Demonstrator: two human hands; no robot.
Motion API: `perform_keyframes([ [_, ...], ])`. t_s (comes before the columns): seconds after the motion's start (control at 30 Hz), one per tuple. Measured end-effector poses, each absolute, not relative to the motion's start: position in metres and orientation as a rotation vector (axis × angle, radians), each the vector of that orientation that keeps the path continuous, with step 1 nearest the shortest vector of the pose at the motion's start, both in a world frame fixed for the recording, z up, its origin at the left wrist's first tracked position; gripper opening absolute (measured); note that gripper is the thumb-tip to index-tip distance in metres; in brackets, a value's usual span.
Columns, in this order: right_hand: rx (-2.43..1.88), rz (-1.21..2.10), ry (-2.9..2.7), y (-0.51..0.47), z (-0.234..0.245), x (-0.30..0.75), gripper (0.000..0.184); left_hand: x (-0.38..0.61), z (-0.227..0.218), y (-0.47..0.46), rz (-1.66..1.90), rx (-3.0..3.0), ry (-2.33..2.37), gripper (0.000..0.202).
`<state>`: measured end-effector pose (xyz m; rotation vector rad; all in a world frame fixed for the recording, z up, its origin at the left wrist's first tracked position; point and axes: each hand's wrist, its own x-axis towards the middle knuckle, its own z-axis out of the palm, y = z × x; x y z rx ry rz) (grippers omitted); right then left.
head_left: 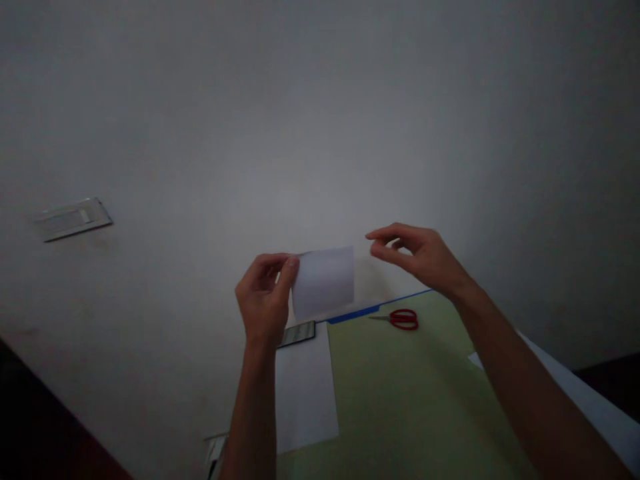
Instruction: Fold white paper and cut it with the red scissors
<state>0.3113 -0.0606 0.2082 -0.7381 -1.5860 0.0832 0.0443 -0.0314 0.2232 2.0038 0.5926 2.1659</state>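
Observation:
My left hand (267, 290) pinches a small white sheet of paper (324, 283) by its upper left corner, thumb in front. The paper hangs upright above the far edge of the table. Just right of the sheet, apart from it, my right hand (410, 252) is raised with thumb and forefinger slightly parted and nothing visible between them. Below the hands, scissors (403, 320) with red handles lie on the green tabletop, blades pointing left. A dark-edged phone-like device (299, 333) sits behind my left wrist, partly hidden by it.
A larger white sheet (306, 393) lies on the green table (400, 400) at the left, and more white paper (575, 387) is beyond my right forearm. A blue strip (353, 315) runs along the far edge. The wall (320, 120) behind carries a switch plate (75, 219).

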Motion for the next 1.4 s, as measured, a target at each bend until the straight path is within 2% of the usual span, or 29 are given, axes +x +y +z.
perform_keyframes([
  [0.1, -0.705, 0.159, -1.765, -0.057, 0.208, 0.290, 0.036, 0.050, 0.220, -0.032, 1.905, 2.175, 0.569, 0.008],
  [0.27, -0.571, 0.084, -1.858, -0.060, 0.211, 0.274, 0.010, 0.055, 0.217, -0.035, 1.642, 2.393, 0.560, 0.008],
  [0.33, -0.540, 0.039, -1.864, -0.063, 0.212, 0.272, 0.009, 0.058, 0.217, -0.037, 1.615, 2.414, 0.554, 0.010],
  [0.7, -0.536, -0.062, -1.893, -0.066, 0.214, 0.268, 0.012, 0.064, 0.217, -0.040, 1.591, 2.366, 0.538, 0.011],
  [1.1, -0.630, 0.124, -1.941, -0.062, 0.210, 0.294, 0.011, 0.048, 0.222, -0.031, 1.864, 2.060, 0.702, 0.012],
  [1.4, -0.756, -0.078, -1.845, -0.055, 0.213, 0.290, 0.020, 0.050, 0.219, -0.023, 1.985, 1.999, 0.787, 0.017],
])
